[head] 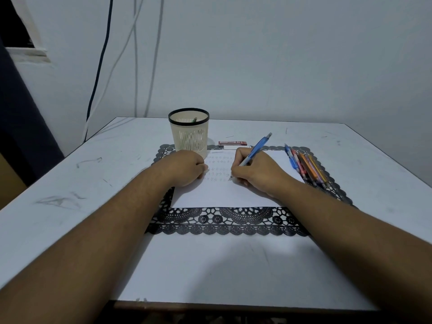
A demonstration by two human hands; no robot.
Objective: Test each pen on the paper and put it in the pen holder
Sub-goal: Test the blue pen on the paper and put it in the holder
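Gripping a blue pen (256,148) (tip on paper (224,192)), right hand (257,174)

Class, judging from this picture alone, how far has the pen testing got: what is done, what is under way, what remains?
Done: rows of marks cover the paper, and one pen tip shows inside the pen holder. Under way: the right hand grips a blue pen with its tip on the paper, while the left hand rests on the sheet. Left: a bunch of pens lies to the right.
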